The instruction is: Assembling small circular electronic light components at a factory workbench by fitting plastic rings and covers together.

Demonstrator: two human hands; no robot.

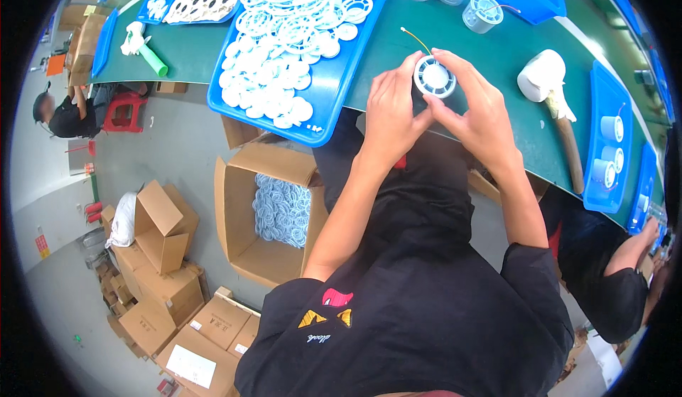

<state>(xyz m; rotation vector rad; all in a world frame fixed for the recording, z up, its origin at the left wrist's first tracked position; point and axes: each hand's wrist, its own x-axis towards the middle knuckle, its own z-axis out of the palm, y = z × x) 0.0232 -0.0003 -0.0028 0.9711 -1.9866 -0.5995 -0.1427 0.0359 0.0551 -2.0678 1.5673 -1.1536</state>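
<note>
Between my two hands, over the green table's near edge, is a small round white plastic housing [435, 77] with a spoked top. A thin yellow wire [414, 39] sticks up from it to the upper left. My left hand [392, 105] grips its left side, fingertips at the far rim. On the other side my right hand [474, 102] curls round it, thumb at the near edge. Left of my hands stands a blue tray [328, 88] heaped with white spoked rings [298, 13] and small white discs [263, 84].
A white-headed mallet [543, 77] lies on the table at right, beside a blue bin [597, 184] of wired housings. More housings [484, 13] stand at the back. An open carton [234, 219] of rings sits below left. Co-workers are at far left and right.
</note>
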